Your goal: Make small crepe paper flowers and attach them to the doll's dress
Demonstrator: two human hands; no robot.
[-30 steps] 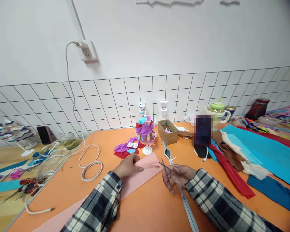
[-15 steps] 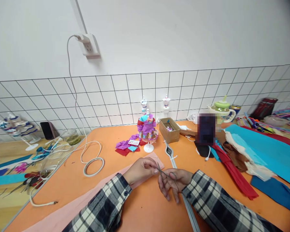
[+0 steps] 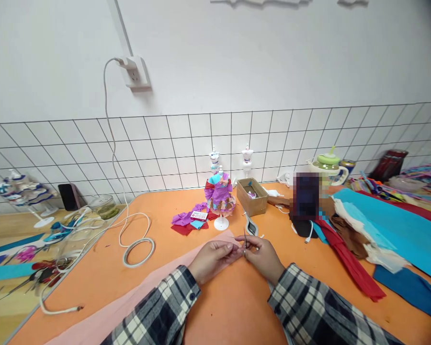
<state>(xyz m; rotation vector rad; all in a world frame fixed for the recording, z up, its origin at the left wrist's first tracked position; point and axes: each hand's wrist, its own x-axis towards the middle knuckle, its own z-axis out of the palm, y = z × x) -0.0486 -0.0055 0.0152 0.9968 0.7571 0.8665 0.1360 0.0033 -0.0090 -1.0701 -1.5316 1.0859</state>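
Clamping small scissors (image 3: pixel 244 243) in the fingers of the right hand (image 3: pixel 265 256), near the end of the pink strip (image 3: pixel 129 302) lying across the orange table (image 3: pixel 226 318); bunching left hand (image 3: pixel 211 261) fingers together, on what unclear

With the dressed mannequin (image 3: pixel 221 194) as clock centre on the bench (image 3: pixel 230 306), a second mannequin (image 3: pixel 214 157) stands behind at twelve o'clock. The cardboard box (image 3: pixel 256 207) sits between two and three, paper scraps (image 3: pixel 181 221) at nine, tape roll (image 3: pixel 138 264) at eight, paper strip (image 3: pixel 140 294) stretching six to seven.
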